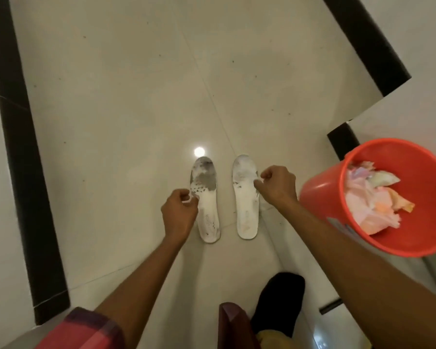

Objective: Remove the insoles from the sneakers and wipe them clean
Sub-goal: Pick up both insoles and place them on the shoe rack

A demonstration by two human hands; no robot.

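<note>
The two insoles lay flat on the floor (136, 96), side by side and just apart, near its middle, toes pointing away from the person. The left insole (207, 205) carried a grey soiled patch over its forefoot. The right insole (244, 205) showed only faint marks. No sneakers were in view, so removal was judged complete and wiping unfinished.

The left hand (179, 212) was beside the left insole's outer edge, fingers curled and pinching a small white piece (188, 197); what this piece was could not be determined. The right hand (277, 185) was at the right insole's outer edge with fingers curled. Whether it gripped that edge could not be determined. The hands were well apart, one per insole.

An orange bucket (317, 197) holding crumpled cloths (370, 200) stood toward the right edge of the floor, near the right forearm. A foot in a black sock (280, 301) rested toward the near edge. Dark skirting (23, 172) bounded the left edge.

Probable faults from this state:
- An insole held by a single edge could flex or slip from the fingers onto the floor.
- A drawn-back right arm could strike and tip the bucket.
- The small white piece could prove too little to lift the grey patch, smearing it instead.
</note>
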